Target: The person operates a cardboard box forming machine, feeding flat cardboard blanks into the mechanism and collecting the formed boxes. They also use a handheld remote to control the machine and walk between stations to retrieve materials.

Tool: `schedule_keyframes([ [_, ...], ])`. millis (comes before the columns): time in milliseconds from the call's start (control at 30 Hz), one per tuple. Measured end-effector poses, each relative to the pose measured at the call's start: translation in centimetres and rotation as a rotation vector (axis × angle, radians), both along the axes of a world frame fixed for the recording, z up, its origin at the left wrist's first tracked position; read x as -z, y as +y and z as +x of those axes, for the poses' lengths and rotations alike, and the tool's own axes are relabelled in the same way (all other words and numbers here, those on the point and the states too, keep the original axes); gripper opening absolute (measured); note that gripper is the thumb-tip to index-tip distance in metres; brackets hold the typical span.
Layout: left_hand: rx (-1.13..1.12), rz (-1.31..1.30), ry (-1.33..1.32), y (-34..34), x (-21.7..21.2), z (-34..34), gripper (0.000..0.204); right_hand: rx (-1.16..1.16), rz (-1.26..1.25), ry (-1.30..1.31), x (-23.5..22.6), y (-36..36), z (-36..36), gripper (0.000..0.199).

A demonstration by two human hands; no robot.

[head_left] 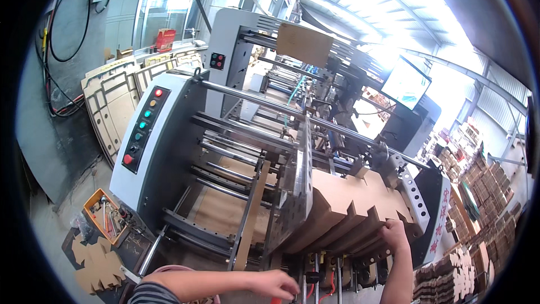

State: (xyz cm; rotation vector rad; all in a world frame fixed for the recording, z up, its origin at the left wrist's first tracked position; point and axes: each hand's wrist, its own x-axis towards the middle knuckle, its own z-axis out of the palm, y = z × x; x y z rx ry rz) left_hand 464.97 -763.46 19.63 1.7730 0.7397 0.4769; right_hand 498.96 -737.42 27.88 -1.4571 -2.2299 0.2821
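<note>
A thick stack of brown die-cut cardboard blanks [360, 197] with notched edges lies in the machine's feeder, between a metal side plate [306, 174] and a perforated metal bar [415, 194]. My right hand [395, 233] is closed at the stack's near right edge, fingers curled against the blanks. How many sheets it grips, if any, is hidden. My left hand [275, 284] reaches across low in front of the machine, palm down, fingers stretched out with nothing seen in them. Just below its fingers shows a bit of a red object [276, 300], mostly cut off.
To the left stands a grey machine housing with a button panel [144, 129]. An orange tool tray [107, 217] and loose cardboard pieces [95, 262] lie at lower left. Steel rods [225, 174] cross the machine. Stacked cardboard [450, 273] stands at right. A screen [406, 83] hangs beyond.
</note>
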Motion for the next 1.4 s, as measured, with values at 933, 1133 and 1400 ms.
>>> schedule_keyframes([
  [933,-0.808,-0.520,-0.593,-25.3,5.0,-7.7,0.026,-0.221,-0.201,-0.036,4.5,-5.6,-10.5,0.027],
  [1133,-0.881,-0.488,-0.508,-27.4,6.2,-8.4,0.028,-0.182,-0.259,-0.110,1.7,-8.0,-12.6,0.023],
  [1400,-0.889,-0.423,-0.425,-27.0,6.2,-9.7,0.026,-0.095,-0.085,-0.229,0.9,-7.2,-13.1,0.023],
])
